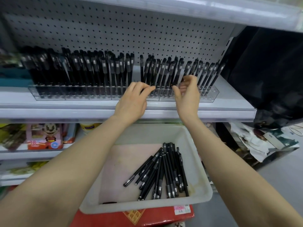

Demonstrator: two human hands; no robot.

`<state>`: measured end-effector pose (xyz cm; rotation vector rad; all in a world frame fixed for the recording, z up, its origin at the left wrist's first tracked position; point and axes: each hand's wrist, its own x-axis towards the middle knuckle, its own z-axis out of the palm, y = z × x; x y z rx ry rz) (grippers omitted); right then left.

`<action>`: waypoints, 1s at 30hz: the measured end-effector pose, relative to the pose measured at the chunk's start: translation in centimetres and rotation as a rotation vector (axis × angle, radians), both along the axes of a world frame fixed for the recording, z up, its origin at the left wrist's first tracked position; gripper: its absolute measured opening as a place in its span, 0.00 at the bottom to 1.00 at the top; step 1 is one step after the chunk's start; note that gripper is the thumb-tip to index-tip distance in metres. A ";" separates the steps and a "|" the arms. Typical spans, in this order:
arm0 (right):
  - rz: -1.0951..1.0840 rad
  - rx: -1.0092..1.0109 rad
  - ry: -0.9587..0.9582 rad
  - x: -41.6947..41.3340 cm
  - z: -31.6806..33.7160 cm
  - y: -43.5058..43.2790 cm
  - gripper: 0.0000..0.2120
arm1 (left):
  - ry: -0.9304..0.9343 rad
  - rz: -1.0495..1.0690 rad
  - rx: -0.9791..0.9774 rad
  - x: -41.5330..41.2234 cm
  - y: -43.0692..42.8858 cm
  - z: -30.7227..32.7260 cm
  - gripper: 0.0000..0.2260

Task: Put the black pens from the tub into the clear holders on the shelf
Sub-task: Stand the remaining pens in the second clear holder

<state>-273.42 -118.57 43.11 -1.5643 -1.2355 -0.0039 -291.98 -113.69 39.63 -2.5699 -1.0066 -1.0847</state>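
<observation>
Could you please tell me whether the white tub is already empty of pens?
No, a loose pile of black pens lies on the floor of the tub, toward its right side.

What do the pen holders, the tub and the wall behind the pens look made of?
Holders: clear glossy plastic, perhaps acrylic; pens show through. Tub: off-white matte plastic, stained, with rounded moulded corners. Back wall: probably painted metal pegboard, pale grey with regular holes.
</observation>
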 end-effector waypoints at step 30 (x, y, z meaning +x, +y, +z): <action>0.916 -0.815 -0.291 -3.2 -9.5 -5.0 0.08 | 0.016 -0.006 -0.027 -0.1 0.0 0.1 0.24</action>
